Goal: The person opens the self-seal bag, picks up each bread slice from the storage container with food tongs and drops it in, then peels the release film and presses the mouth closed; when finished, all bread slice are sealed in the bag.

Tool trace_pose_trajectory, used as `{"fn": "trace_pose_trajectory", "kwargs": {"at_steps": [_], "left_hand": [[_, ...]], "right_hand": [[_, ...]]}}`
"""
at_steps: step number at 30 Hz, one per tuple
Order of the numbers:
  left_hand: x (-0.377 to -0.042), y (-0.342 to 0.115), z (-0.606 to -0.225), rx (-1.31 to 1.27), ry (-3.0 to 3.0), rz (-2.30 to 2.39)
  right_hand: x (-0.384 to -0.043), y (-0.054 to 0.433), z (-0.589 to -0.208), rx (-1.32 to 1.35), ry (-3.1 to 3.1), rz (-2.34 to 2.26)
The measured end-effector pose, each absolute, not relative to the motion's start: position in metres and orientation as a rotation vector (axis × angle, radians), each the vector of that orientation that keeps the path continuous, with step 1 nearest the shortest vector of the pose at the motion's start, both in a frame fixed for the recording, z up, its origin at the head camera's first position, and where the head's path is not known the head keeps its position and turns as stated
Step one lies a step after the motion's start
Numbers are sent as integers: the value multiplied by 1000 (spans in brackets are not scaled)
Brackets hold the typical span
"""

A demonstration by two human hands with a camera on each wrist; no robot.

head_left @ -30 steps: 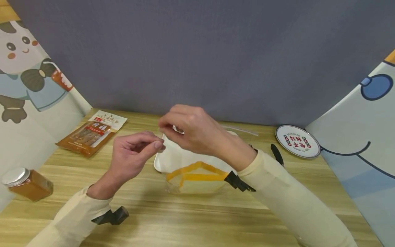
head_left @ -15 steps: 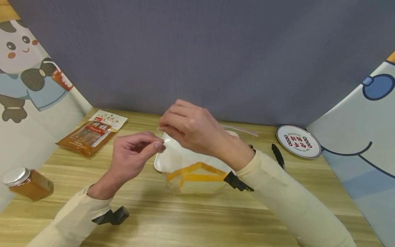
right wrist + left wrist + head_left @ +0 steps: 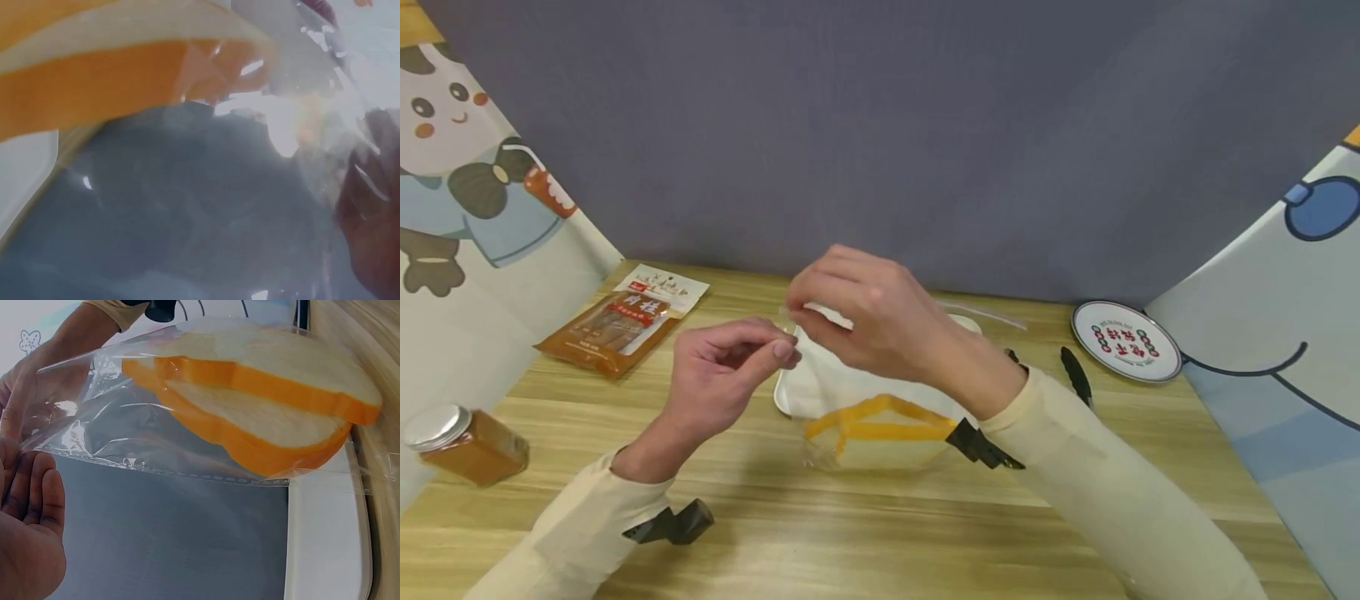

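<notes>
A clear plastic bag (image 3: 119, 434) hangs between my hands with bread slices (image 3: 895, 430) inside, white with orange crusts. The slices (image 3: 269, 419) lie against each other at the bag's lower end, low over the white tray-like board (image 3: 784, 392). With thumb and fingertips, my left hand (image 3: 718, 375) pinches the bag's upper edge. Just right of it and slightly higher, my right hand (image 3: 872, 317) pinches another part of that edge, its fingertips partly hidden behind the hand. Glare and blur cover much of the bag in the right wrist view.
At the back left lies a brown spice packet (image 3: 617, 325), with a silver-lidded jar of brown powder (image 3: 471, 446) nearer the front. To the right are a black-handled utensil (image 3: 1077, 377) and a printed plate (image 3: 1126, 342). A pale strip (image 3: 985, 314) lies behind the board.
My right hand's thumb and fingers have shifted slightly along the bag's edge, closing together and then parting a little. The left hand and the bread stay nearly in place.
</notes>
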State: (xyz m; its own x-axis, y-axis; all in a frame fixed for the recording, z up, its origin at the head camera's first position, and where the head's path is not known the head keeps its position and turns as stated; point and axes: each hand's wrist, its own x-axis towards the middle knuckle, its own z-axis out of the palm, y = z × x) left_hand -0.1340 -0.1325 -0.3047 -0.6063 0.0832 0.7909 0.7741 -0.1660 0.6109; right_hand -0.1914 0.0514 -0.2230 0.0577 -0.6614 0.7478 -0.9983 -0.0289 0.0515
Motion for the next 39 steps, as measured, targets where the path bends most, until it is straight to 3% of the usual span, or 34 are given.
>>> {"fn": "trace_pose_trajectory", "kwargs": {"at_steps": [19, 39], "left_hand": [[-132, -132, -306, -993, -1591, -1844], [-133, -132, -306, -1034, -1590, -1825]], "right_hand": [[-194, 52, -220, 1885, -1667, 936], [-187, 54, -212, 1869, -2074, 609]]}}
